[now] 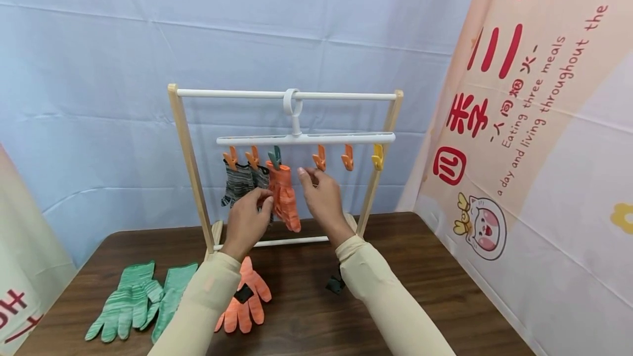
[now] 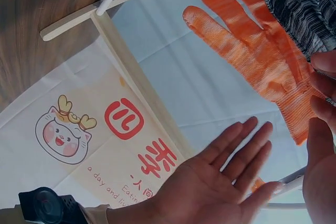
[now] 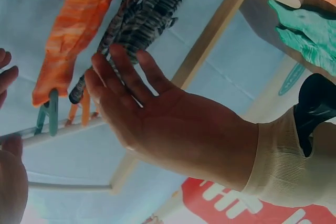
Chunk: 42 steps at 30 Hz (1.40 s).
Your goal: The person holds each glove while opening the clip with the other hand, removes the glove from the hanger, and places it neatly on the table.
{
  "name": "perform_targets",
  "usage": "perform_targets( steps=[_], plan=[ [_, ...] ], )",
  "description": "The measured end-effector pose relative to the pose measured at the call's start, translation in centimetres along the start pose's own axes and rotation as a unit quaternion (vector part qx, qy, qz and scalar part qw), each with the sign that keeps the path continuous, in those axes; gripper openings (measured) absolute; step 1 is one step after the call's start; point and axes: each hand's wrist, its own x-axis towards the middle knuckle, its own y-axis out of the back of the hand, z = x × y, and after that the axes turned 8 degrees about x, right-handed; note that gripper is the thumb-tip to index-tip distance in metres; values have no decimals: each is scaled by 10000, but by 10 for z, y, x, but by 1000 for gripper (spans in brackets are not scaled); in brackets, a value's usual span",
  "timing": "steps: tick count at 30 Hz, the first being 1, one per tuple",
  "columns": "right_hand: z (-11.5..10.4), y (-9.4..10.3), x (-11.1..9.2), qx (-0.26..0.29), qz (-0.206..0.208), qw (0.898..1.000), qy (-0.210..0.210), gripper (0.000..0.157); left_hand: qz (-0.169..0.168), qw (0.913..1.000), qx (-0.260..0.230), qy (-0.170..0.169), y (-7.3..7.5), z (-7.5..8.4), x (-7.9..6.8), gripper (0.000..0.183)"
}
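Note:
An orange glove (image 1: 284,196) hangs fingers down from a green clip (image 1: 275,156) on the white hanger (image 1: 316,139). My left hand (image 1: 249,218) is just left of it, fingers loosely bent and holding nothing. Right of the glove, my right hand (image 1: 322,198) is raised near an orange clip (image 1: 319,157); the left wrist view shows its fingers extended, with nothing in the palm. Grey-black striped gloves (image 1: 238,181) hang from two orange clips further left, partly hidden by my left hand. In the right wrist view the green clip (image 3: 53,113) bites the orange glove's cuff (image 3: 51,85).
A wooden-ended rack (image 1: 188,169) with a white top rail carries the hanger. One more orange clip (image 1: 348,157) and a yellow clip (image 1: 378,157) dangle at the right. On the brown table (image 1: 405,290) lie green gloves (image 1: 126,301) and another orange glove (image 1: 252,295), partly behind my left sleeve.

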Motion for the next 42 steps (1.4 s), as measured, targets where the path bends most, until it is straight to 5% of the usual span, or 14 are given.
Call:
perform_targets(
  steps=[11,19,42],
  plan=[
    [-13,-10,10,723,-797,9941,141,52,-67,9999,-90,-90,2,0,4,18],
    [-16,-17,13,530,-934,9935,372,53,-101,9999,-94,-70,2,0,6,18],
    [-18,-36,21,506,-913,9945,5,52,-423,9987,-232,171,1,0,0,18]
  ],
)
